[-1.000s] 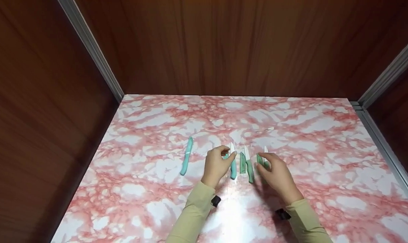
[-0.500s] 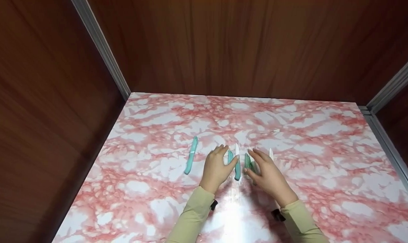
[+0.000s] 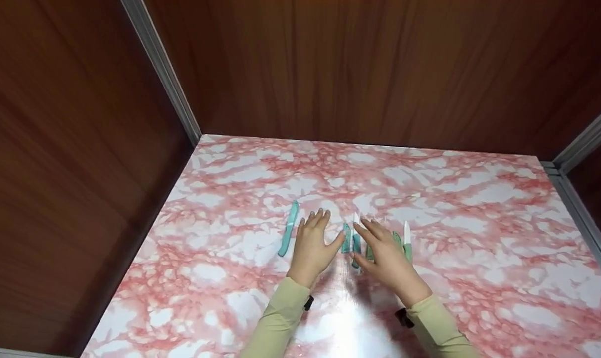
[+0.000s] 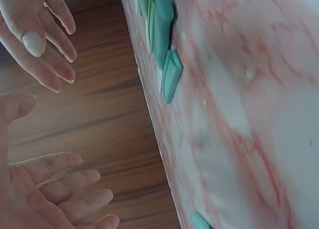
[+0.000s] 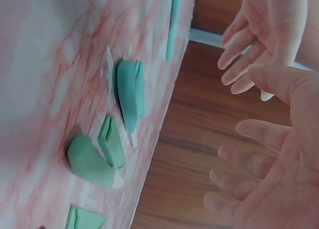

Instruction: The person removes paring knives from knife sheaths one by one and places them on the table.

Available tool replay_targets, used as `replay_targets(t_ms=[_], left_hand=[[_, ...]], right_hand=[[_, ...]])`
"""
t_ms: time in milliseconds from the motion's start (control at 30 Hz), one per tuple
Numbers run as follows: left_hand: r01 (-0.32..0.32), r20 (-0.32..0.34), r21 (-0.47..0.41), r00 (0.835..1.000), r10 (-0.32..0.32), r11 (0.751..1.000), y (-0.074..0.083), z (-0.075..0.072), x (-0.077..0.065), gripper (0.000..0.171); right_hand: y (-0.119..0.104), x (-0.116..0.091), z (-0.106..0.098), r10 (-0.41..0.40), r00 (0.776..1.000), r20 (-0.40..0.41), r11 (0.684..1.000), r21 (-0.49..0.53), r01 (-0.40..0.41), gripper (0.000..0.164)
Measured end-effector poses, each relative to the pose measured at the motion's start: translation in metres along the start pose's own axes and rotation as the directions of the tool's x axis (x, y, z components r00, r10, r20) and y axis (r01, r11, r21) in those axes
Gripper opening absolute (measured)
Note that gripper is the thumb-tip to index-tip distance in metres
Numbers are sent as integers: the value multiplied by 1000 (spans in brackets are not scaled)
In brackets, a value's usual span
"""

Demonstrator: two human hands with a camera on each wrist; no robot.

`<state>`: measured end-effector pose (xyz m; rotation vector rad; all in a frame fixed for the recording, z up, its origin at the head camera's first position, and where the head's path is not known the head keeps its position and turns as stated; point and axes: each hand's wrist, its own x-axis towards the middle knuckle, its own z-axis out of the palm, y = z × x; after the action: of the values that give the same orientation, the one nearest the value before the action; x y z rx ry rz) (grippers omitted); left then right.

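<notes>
My left hand, fingers spread, hovers above the table between a teal sheathed knife on its left and a teal blade sheath on its right. My right hand is held above the bare-bladed teal knife and partly covers it in the head view. Both hands hold nothing. A green knife and its green sheath lie below the right hand, mostly hidden in the head view. Farther right are another green knife with a white blade and a second green sheath.
The table has a red and white marbled top. Brown wood-grain panels enclose it at the back and both sides, with grey metal strips at the corners. Bare blades point toward the back.
My right hand has moved left, away from the rightmost green knife and over the middle knives. My left hand has shifted slightly left of the teal knife, and its fingers have straightened.
</notes>
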<state>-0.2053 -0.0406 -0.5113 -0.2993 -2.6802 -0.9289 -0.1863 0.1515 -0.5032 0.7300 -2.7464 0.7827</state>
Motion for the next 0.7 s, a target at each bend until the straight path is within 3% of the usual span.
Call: replay_targets(t_ms=[267, 700], left_hand=[[33, 30, 30, 999, -34, 999, -15, -13, -8, 67], [31, -21, 83, 999, -29, 996, -54, -29, -16, 65]], right_hand=[[-7, 5, 10, -51, 998, 28, 998, -22, 51, 69], [-21, 17, 29, -142, 985, 98, 989, -27, 146, 70]])
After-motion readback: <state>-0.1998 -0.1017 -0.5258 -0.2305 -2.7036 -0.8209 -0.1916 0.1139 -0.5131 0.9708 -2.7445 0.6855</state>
